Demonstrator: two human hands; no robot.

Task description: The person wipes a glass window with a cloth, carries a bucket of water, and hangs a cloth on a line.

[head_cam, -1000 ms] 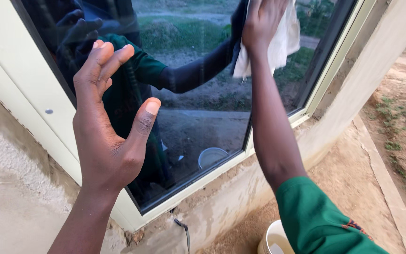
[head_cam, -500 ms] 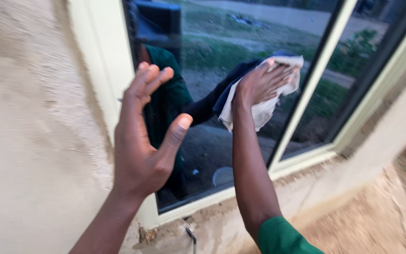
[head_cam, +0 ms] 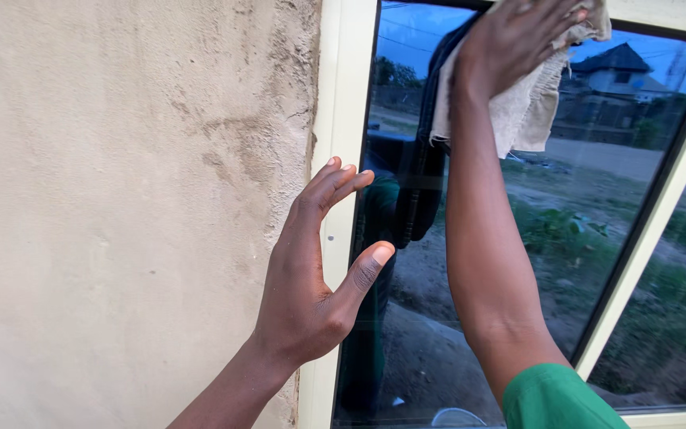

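My right hand (head_cam: 518, 36) presses a pale, crumpled cloth (head_cam: 529, 103) flat against the top of a dark window pane (head_cam: 565, 230). The arm reaches straight up from a green sleeve (head_cam: 557, 397) at the bottom. My left hand (head_cam: 311, 270) is raised with its fingers spread and nothing in it. It hovers beside the cream window frame (head_cam: 339, 119), its fingertips close to the frame's left upright. The glass mirrors my arm, a yard and a house.
A rough beige plastered wall (head_cam: 121, 199) fills the left half. A cream mullion (head_cam: 653, 222) splits the window into two panes. The rim of a white bucket (head_cam: 454, 417) shows as a reflection at the bottom of the glass.
The view has swung up and left, so the wall now fills the left side. My right hand has carried the cloth up to the top of the pane. My left hand stays open.
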